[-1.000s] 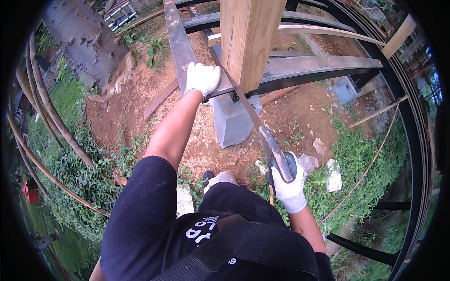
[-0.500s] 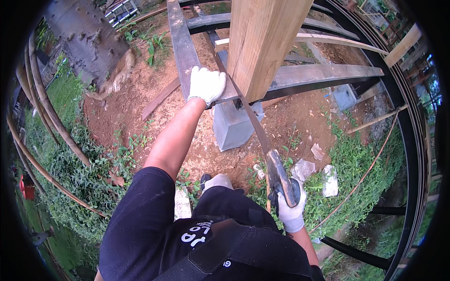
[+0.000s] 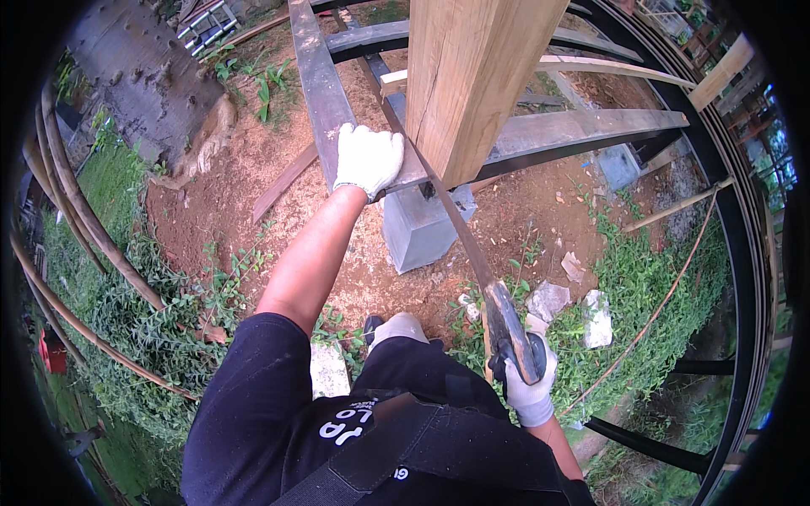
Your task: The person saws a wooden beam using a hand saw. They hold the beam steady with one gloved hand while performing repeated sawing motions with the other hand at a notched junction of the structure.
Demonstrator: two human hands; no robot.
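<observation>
My right hand point(image 3: 533, 379), in a white glove with dark patches, is closed round the worn wooden handle of a handsaw point(image 3: 462, 229). The saw's long brown blade slants up and away to the left, passing close along the left side of a thick squared wooden post point(image 3: 460, 93). Whether its teeth are in the wood I cannot tell. My left hand point(image 3: 369, 158), gloved in white, is closed over the near end of a dark wooden beam point(image 3: 321, 80), just left of the blade. Its fingertips are hidden.
A grey concrete footing point(image 3: 419, 229) stands beneath the post. Dark curved joists point(image 3: 591, 135) run right to a black curved frame point(image 3: 732, 253). A loose plank point(image 3: 285, 181) lies on the sawdust-strewn soil. A tree trunk point(image 3: 143, 76) rises far left; stones point(image 3: 596, 319) lie among plants at right.
The saw and my right hand have shifted slightly back toward me and to the right. My left hand keeps its place on the beam. The whole view has moved a little.
</observation>
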